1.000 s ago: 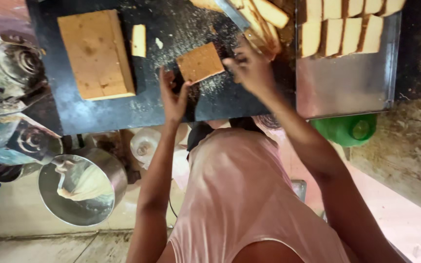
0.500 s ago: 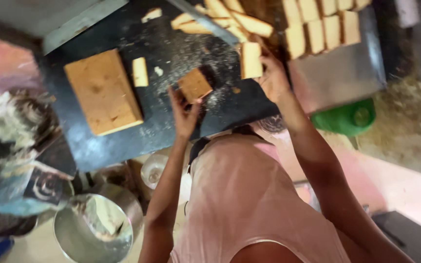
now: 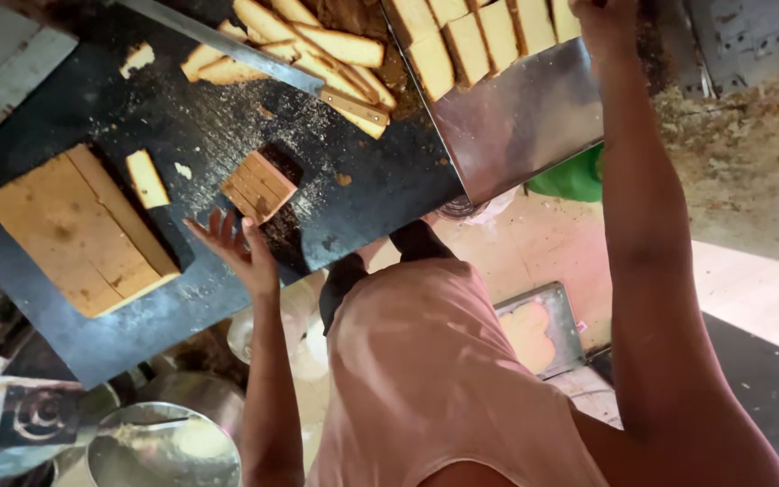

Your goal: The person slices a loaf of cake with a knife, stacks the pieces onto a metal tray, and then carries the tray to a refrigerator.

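My left hand (image 3: 236,245) hovers with fingers spread just below a small sliced cake block (image 3: 259,185) on the black worktop (image 3: 380,180), not touching it. A large cake slab (image 3: 78,230) and one loose slice (image 3: 148,178) lie to the left. My right hand (image 3: 608,20) reaches to the top edge over rows of slices (image 3: 480,32) on a steel tray (image 3: 516,117); its fingers are cut off by the frame. A long knife (image 3: 245,59) rests against a heap of cut slices (image 3: 317,54).
Crumbs cover the worktop. A green tub (image 3: 574,176) sits under the tray's edge. Metal bowls (image 3: 164,446) stand at the lower left. A small tin (image 3: 538,329) with pale dough lies on the floor beside my pink shirt.
My right hand carried a slice from the heap across to the steel tray. My left hand let go of the small block and drew back, fingers spread.
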